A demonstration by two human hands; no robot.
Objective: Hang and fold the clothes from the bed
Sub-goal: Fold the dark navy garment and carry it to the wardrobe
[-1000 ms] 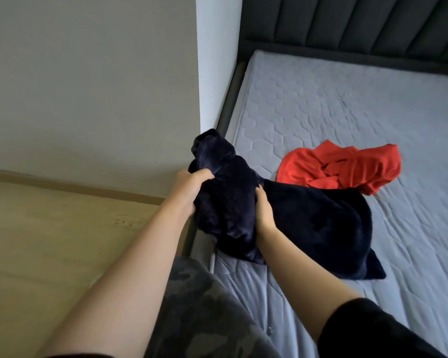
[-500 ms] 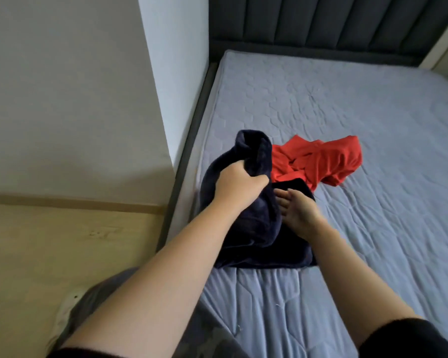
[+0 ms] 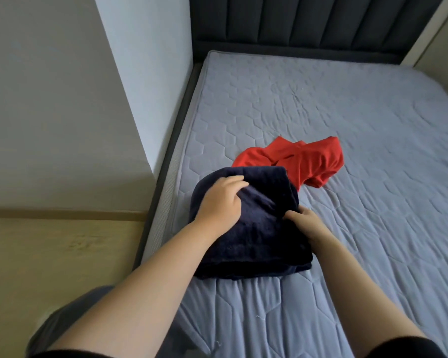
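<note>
**Nearly folded: navy fleece garment (image 3: 248, 223) is taking shape while the red garment (image 3: 303, 161) is waiting**

Just below the centre of the frame, the person is working the navy fleece garment into a thick, roughly square bundle on the grey quilted mattress (image 3: 360, 241), close to its left edge. The left hand (image 3: 219, 202) is lying on top of the bundle's upper left part, fingers spread and only lightly bent, pressing the plush cloth down rather than grasping it. The right hand (image 3: 308, 224) is working at the bundle's right edge, where its fingers are curling into the fleece and gripping a fold; how deep they are reaching under the layers is hidden by the cloth itself.

Layered edges are showing along the bundle's lower side, so the folding seems to be well along, though the top is still rumpled and the corners are not lining up, and it probably needs one more smoothing or tuck. Whether it is a sweater, a robe or something else cannot be told.

Right of centre, the red garment is lying crumpled and untouched, its lower left part touching and partly slipping behind the navy bundle's far corner. It is clearly waiting to be folded or hung. No hanger, rail or finished stack is showing anywhere, only the dark padded headboard (image 3: 308, 24) along the top and pale flooring (image 3: 49, 254) at the lower left, so the hanging half of the job appears not to be started.
</note>
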